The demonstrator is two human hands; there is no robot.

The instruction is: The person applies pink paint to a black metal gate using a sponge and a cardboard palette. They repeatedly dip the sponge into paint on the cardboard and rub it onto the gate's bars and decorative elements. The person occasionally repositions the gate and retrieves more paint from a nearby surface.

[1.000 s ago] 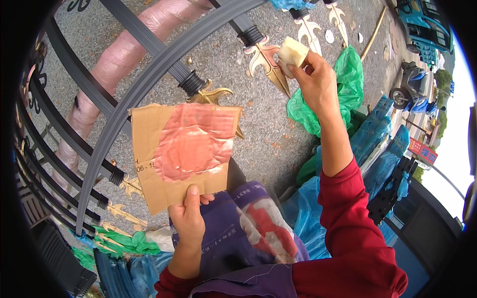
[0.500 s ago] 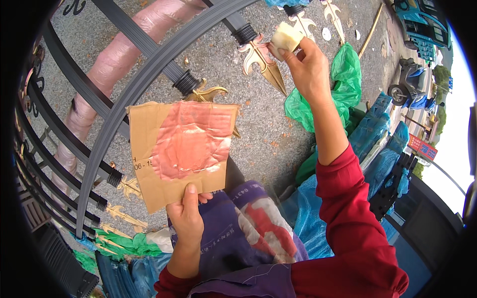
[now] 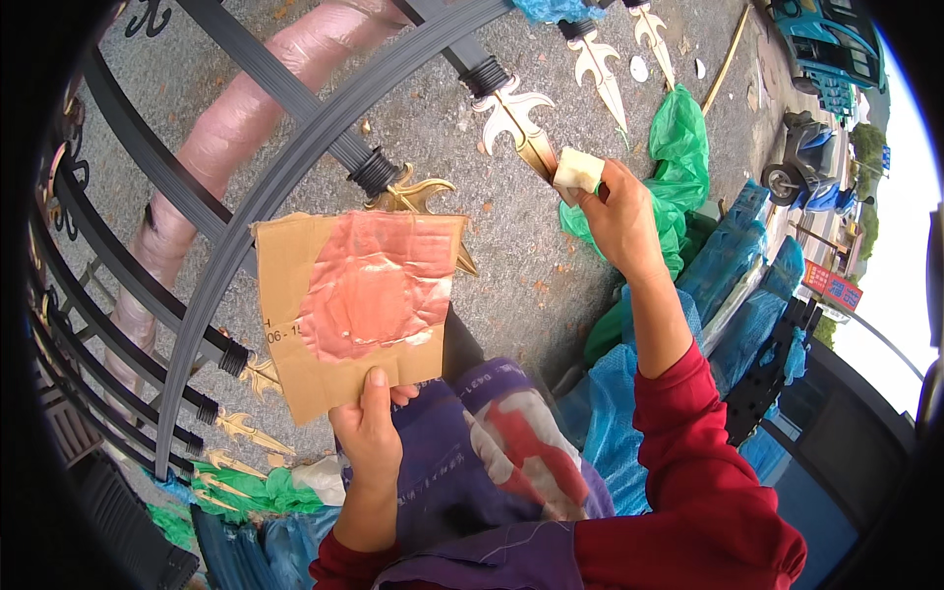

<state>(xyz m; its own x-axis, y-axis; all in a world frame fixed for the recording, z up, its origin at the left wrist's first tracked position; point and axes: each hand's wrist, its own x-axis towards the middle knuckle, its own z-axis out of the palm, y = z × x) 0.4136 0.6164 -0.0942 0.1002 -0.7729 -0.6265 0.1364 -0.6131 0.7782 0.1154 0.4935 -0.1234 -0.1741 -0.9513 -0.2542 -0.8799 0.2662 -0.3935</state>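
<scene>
My left hand (image 3: 372, 433) grips the lower edge of a cardboard piece (image 3: 277, 369), thumb on top. A glossy pinkish-red patch of what looks like paint (image 3: 379, 300) covers much of the card. In my right hand (image 3: 621, 221) a small pale yellow sponge (image 3: 580, 169) is pinched between thumb and fingers. The sponge is against the tip of a spearhead finial (image 3: 516, 123), which is pale gold with a darker coppery tip. Another gold finial (image 3: 408, 192) is partly hidden behind the cardboard.
A dark metal fence panel (image 3: 324, 98) with curved rails and several finials spans the left and top. Pink-wrapped tubing (image 3: 236, 128) lies beneath it. Green plastic (image 3: 678, 147) and blue-wrapped bundles (image 3: 733, 241) lie at right; a scooter (image 3: 811, 172) stands beyond.
My right hand has moved down with the sponge, from beside the finial's upper part to its tip. The cardboard in my left hand has barely shifted.
</scene>
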